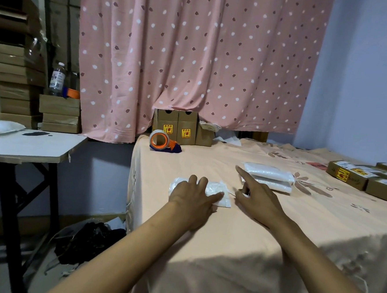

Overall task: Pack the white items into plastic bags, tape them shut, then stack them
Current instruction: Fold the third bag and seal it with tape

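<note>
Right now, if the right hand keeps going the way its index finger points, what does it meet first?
Most likely the stack of bagged white packs: the right hand points up-left past its near corner. Depth is unclear.

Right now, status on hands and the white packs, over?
Left hand flat on small white plastic-bagged pack, holding nothing. Right hand open, forefinger out toward stacked white plastic packs. Orange tape dispenser untouched behind. Nothing in the way.

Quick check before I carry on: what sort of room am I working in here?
Probably a room at home used for packing parcels. The work surface is a cloth-covered bed under a dotted pink curtain, flat cardboard boxes are stacked on the left, and a tape dispenser sits near labelled cartons.
</note>
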